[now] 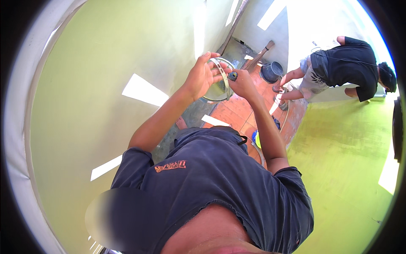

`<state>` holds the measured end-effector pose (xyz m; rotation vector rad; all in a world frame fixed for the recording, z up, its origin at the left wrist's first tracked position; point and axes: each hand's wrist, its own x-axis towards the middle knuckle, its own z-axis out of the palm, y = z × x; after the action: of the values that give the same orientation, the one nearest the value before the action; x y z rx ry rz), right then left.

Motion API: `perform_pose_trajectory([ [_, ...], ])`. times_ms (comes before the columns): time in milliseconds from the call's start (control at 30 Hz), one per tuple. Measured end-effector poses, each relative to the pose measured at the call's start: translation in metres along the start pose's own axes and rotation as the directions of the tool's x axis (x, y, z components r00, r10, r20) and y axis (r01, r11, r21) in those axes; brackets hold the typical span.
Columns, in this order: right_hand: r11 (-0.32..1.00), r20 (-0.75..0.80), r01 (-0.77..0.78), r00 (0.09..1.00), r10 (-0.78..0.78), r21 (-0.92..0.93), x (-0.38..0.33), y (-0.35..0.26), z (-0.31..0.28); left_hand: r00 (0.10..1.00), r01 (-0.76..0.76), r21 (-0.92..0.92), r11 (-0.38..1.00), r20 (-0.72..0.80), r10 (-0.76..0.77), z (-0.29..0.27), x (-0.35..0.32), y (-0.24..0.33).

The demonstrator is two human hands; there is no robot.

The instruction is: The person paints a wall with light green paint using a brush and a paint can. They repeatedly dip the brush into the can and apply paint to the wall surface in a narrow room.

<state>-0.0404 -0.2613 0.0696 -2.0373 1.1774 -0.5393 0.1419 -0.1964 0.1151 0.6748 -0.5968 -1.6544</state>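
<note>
My left hand (201, 78) is raised in front of me, its fingers loosely around a pale, curved strip (224, 79) with small slots. Close beside it, my right hand (244, 85) is closed on a dark handle with a round end (233, 76); the rest of that tool is hidden. Behind the strip shows a round thing with a pale rim (218, 100) and a greenish inside; I cannot tell whether it is a bucket or whether either hand touches it.
A co-worker (347, 61) bends toward the wall at the right. Near their feet stand a black bucket (271, 72) and a broom (259, 57). Green walls (97, 55) rise on both sides of the orange tiled floor (230, 109). A blue and yellow item (257, 139) lies below my right forearm.
</note>
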Motion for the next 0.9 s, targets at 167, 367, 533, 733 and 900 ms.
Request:
perform_pose_trajectory([
  [167,1.0,-0.057,0.007,0.998,-0.008,-0.005,-0.003,0.006,0.009,0.998,0.058,-0.01,0.998,-0.012,-0.058,-0.009,0.004,-0.008],
  [367,0.997,-0.06,-0.01,0.998,0.015,0.074,-0.004,-0.001,0.0,0.991,0.13,0.008,0.992,-0.014,-0.13,-0.005,0.013,-0.01],
  [533,0.994,-0.095,-0.077,0.992,0.085,0.083,-0.003,0.003,-0.004,0.987,0.161,0.002,0.987,-0.004,-0.161,-0.001,0.02,-0.005],
  [733,0.976,-0.195,-0.159,0.963,0.186,0.145,-0.012,0.023,0.015,0.973,0.232,0.011,0.973,0.001,-0.232,-0.005,0.034,-0.007],
  [900,0.946,-0.301,-0.163,0.921,0.248,0.278,-0.025,0.063,0.031,0.955,0.292,0.048,0.955,-0.056,-0.29,-0.017,0.053,-0.028],
])
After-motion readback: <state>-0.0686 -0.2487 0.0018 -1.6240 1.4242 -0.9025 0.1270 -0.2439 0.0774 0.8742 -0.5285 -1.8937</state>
